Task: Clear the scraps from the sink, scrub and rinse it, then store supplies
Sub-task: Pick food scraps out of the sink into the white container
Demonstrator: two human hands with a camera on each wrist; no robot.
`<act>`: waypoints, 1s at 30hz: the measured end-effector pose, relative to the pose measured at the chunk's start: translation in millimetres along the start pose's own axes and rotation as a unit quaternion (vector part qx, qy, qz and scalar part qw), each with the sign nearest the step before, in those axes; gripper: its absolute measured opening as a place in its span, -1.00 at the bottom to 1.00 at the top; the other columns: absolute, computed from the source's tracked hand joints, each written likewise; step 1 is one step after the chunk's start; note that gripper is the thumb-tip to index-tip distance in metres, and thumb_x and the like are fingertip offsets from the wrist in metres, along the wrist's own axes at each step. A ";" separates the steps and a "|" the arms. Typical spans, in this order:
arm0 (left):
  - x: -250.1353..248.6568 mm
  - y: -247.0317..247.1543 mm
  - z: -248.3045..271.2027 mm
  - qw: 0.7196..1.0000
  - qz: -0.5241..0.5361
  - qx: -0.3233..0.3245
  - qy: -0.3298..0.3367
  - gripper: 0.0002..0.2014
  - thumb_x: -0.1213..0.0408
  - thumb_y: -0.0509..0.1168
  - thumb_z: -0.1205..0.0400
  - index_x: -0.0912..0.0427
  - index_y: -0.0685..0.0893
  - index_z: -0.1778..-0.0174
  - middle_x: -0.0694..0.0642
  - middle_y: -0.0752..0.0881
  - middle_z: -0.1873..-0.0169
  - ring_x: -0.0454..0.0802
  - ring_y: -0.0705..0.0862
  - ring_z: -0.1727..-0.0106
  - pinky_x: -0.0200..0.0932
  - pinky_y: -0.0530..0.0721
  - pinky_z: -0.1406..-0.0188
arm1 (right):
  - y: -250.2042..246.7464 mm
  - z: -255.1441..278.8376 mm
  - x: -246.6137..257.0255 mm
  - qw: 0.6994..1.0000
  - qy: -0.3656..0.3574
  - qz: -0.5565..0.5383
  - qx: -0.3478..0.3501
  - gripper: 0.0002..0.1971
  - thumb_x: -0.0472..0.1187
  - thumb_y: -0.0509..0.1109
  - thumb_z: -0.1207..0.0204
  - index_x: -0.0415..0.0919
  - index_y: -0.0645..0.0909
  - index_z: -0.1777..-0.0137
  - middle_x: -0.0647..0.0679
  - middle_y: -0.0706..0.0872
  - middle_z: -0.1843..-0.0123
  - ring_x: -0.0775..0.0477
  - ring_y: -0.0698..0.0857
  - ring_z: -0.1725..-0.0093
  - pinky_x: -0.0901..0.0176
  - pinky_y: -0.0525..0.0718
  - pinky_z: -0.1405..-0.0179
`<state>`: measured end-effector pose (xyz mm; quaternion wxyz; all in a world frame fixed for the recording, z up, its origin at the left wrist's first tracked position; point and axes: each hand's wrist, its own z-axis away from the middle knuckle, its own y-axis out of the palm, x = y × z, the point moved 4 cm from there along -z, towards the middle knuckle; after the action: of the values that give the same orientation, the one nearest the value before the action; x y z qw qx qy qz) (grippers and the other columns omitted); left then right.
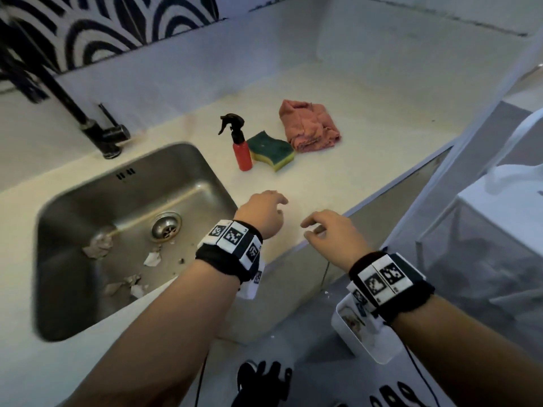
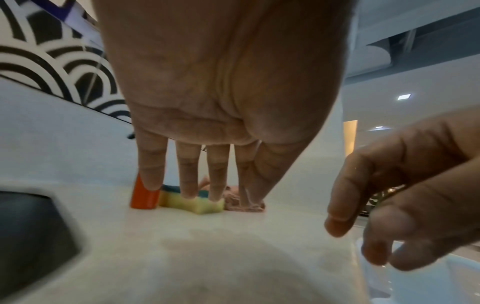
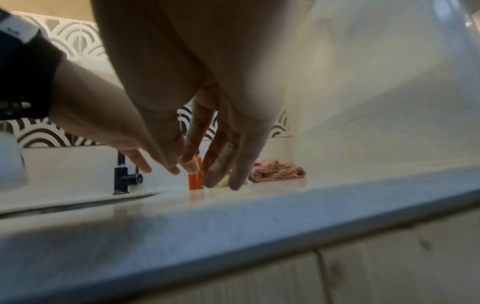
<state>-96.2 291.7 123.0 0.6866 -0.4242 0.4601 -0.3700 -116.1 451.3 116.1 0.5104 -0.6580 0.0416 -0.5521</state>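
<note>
The steel sink (image 1: 73, 201) holds several torn paper scraps (image 1: 98, 245) near its drain (image 1: 166, 226). On the counter behind it stand a red spray bottle (image 1: 242, 151) (image 2: 144, 195) (image 3: 194, 181), a green and yellow sponge (image 1: 271, 149) (image 2: 192, 202) and a crumpled pink cloth (image 1: 310, 126) (image 3: 276, 171). My left hand (image 1: 266, 212) (image 2: 207, 174) hovers over the counter just right of the sink, fingers straight and empty. My right hand (image 1: 326, 229) (image 3: 207, 164) hangs over the counter's front edge, fingers relaxed, holding nothing.
A black faucet (image 1: 97, 133) rises behind the sink. A white counter (image 1: 367, 118) runs right to a wall. On the floor to the right stand a white wire bin with a liner (image 1: 484, 245) and a small white container (image 1: 361, 330).
</note>
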 end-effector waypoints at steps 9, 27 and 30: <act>128.5 -56.3 -2.8 0.999 -0.031 0.005 -0.028 -0.66 0.25 0.20 -0.63 -0.01 0.58 -0.33 0.05 0.54 -0.37 0.06 0.54 -0.35 -0.04 0.50 -0.34 | 42.0 -76.8 95.0 0.998 -0.027 0.047 0.013 -0.78 -0.18 0.35 -0.55 -0.04 0.64 -0.17 -0.03 0.62 -0.21 -0.03 0.63 -0.17 0.21 0.49 -0.16; 259.8 63.5 -23.5 0.966 -0.051 0.245 -0.061 -0.48 0.07 0.38 -0.55 -0.08 0.48 -0.45 0.08 0.45 -0.41 0.13 0.56 -0.35 -0.03 0.53 -0.34 | 104.8 -159.0 137.5 0.981 0.049 0.166 0.084 -0.53 -0.22 0.31 -0.56 -0.07 0.44 -0.49 -0.08 0.51 -0.45 -0.13 0.52 -0.41 0.02 0.47 -0.43; 261.7 92.5 -17.1 0.953 -0.069 0.285 -0.070 -0.49 -0.07 0.40 -0.46 -0.06 0.56 -0.33 0.09 0.55 -0.30 0.16 0.62 -0.27 0.00 0.61 -0.24 | 104.2 -161.5 138.2 0.978 0.058 0.173 0.097 -0.55 -0.26 0.29 -0.58 -0.09 0.46 -0.48 -0.09 0.47 -0.47 -0.15 0.49 -0.45 0.05 0.42 -0.44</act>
<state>-22.2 86.3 -49.3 0.7825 -0.2664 0.2558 -0.5014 -133.8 215.2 114.8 0.6561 -0.5555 0.1305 -0.4939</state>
